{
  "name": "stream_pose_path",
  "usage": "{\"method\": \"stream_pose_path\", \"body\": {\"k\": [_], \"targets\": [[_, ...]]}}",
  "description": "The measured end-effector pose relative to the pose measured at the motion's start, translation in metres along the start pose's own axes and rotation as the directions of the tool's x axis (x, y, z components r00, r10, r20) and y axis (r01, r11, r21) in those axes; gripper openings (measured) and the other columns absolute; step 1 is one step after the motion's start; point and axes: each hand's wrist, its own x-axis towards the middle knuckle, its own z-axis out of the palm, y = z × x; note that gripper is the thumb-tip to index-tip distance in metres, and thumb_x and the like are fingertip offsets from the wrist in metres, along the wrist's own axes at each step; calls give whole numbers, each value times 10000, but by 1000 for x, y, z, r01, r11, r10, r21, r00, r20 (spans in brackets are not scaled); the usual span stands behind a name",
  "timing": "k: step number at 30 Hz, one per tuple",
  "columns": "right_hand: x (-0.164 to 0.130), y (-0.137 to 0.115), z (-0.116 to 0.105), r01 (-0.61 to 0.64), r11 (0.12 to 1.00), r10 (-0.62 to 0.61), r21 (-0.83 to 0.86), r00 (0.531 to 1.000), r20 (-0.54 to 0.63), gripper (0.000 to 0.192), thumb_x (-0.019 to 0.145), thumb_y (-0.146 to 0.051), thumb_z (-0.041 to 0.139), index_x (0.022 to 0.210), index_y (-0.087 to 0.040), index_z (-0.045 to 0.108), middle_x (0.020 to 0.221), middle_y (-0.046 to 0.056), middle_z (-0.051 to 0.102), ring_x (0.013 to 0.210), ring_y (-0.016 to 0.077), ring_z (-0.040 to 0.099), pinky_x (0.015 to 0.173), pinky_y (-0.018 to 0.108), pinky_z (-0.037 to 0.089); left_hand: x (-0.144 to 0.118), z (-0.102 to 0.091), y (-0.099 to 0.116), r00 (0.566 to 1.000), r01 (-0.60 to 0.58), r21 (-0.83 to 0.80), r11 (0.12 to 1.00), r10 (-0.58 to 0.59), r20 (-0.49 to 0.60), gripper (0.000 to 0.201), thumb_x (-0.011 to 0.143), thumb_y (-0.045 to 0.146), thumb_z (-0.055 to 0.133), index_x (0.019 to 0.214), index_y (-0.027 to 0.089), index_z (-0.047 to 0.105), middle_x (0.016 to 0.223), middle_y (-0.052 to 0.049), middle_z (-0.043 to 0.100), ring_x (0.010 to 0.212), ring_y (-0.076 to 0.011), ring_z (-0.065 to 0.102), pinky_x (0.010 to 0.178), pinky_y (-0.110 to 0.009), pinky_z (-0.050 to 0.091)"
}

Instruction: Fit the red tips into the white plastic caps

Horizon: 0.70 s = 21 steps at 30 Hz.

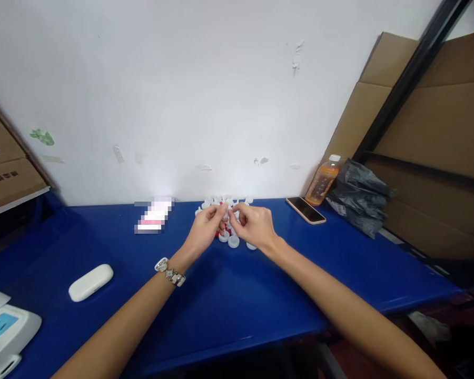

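Note:
My left hand [206,227] and my right hand [254,225] meet over a pile of small white plastic caps [234,241] at the back middle of the blue table [237,310]. The fingertips of both hands pinch one small white piece between them, just above the pile. Something red [218,235] shows among the caps under my left hand. A metal watch [169,272] is on my left wrist. My hands hide much of the pile.
A phone [305,210] and an orange drink bottle [322,181] stand at the back right, beside a crumpled black bag [359,197] and cardboard sheets [430,131]. A white case [90,282] lies at the left, a white device [3,331] at the near left corner. Cardboard boxes [3,168] stand at the left.

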Motion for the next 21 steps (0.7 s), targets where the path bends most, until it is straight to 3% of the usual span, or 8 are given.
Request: {"method": "stream_pose_path", "body": {"k": [4, 7, 10, 14, 19, 21], "targets": [[-19, -3, 0, 63, 996, -67, 61, 996, 55, 121, 805, -267, 565, 709, -196, 582, 535, -43, 553, 492, 103, 497, 550, 239, 307, -12, -9, -5, 985, -162, 321, 933, 134, 107, 392, 923, 558, 510, 938, 177, 598, 734, 6, 570, 624, -115, 524, 593, -251, 444], [-22, 4, -2, 15, 964, -66, 266, 981, 182, 31, 739, -195, 543, 709, -193, 548, 525, -56, 513, 481, 99, 457, 544, 233, 317, -17, -14, -6, 959, -267, 481, 835, 183, 215, 344, 948, 524, 489, 1008, 198, 579, 860, -13, 600, 715, -137, 544, 645, -274, 447], [-22, 12, 1, -65, 900, -54, 431, 965, 258, 91, 766, -207, 493, 681, -189, 521, 527, -50, 474, 488, 103, 422, 528, 238, 304, -20, -15, -5, 928, -353, 569, 742, 204, 310, 325, 986, 497, 423, 1038, 213, 571, 927, -25, 605, 757, -152, 557, 682, -297, 449], [-22, 14, 6, -106, 839, -9, 534, 978, 208, 216, 824, -281, 473, 629, -194, 440, 552, -38, 433, 524, 110, 388, 538, 255, 287, -25, -13, 0, 887, -457, 663, 593, 246, 390, 314, 1018, 453, 357, 1086, 219, 554, 1028, -47, 595, 851, -172, 579, 743, -317, 475], [-20, 3, 5, -139, 851, 51, 506, 982, 184, 408, 967, -445, 408, 641, -201, 387, 584, -40, 393, 564, 110, 381, 571, 260, 306, -30, -8, 7, 805, -581, 763, 281, 334, 490, 314, 1035, 381, 301, 1077, 165, 525, 1017, -91, 599, 927, -221, 575, 809, -371, 488], [-19, -1, 4, -144, 846, 61, 513, 983, 174, 433, 989, -475, 375, 658, -198, 416, 594, -36, 405, 571, 113, 391, 572, 261, 312, -30, -7, 8, 805, -572, 776, 266, 361, 470, 323, 1036, 388, 297, 1114, 156, 508, 1011, -95, 606, 902, -218, 585, 789, -366, 494]]}}
